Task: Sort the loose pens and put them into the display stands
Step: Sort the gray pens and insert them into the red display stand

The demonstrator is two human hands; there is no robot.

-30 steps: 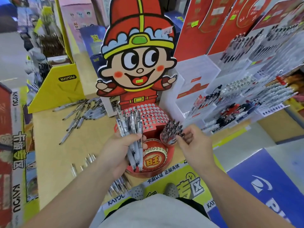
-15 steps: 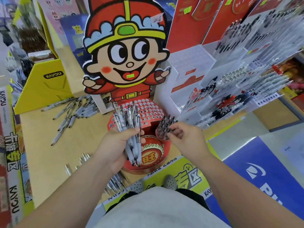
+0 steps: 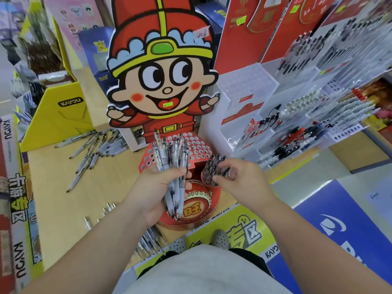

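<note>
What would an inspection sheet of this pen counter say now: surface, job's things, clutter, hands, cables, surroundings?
Surface: wooden counter, partly covered.
Job's things: pen bundle, held upright; red stand with many free holes; dark pens upright at its right side; loose pens lying at the left.
Clutter: yellow box at the back left.
Hands: left hand grips the pen bundle; right hand pinches the dark pens.
Cables: nothing seen.
Surroundings: white racks, some with pens, at the right; cartoon board behind the red stand.

Pale wooden counter (image 3: 53, 183), grey floor (image 3: 307, 174), blue floor sign (image 3: 331, 209), red backboards (image 3: 233, 45)
</note>
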